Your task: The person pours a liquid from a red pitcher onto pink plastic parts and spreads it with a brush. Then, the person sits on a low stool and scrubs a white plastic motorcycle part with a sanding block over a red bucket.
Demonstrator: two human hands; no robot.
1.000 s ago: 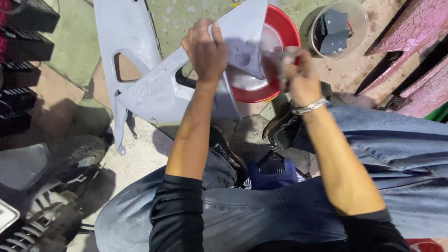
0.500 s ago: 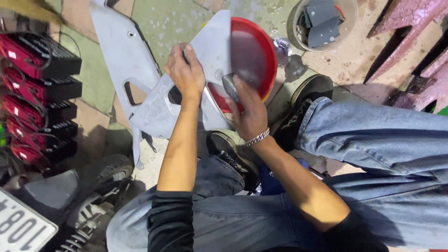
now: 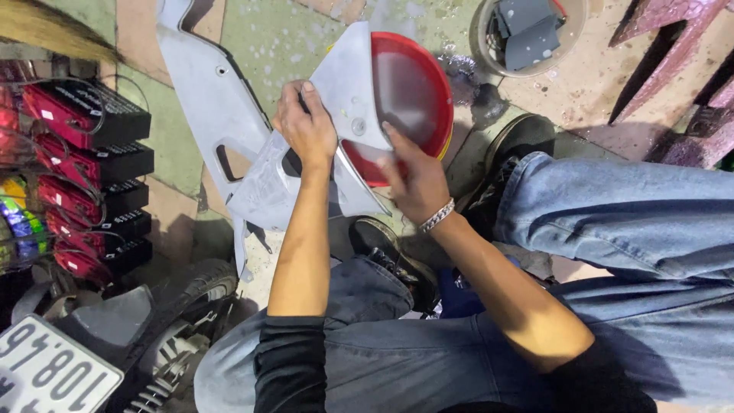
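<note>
Wet-sanding a grey fairing panel over a red basin.
Left hand grips the panel's edge; right hand presses flat, fingers closed; rubbing wants steady pressure.

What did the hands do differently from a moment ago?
The right hand came down from the upper right onto the grey panel, over the red bowl. The left hand kept gripping the panel. The second panel stayed on the floor.
</note>
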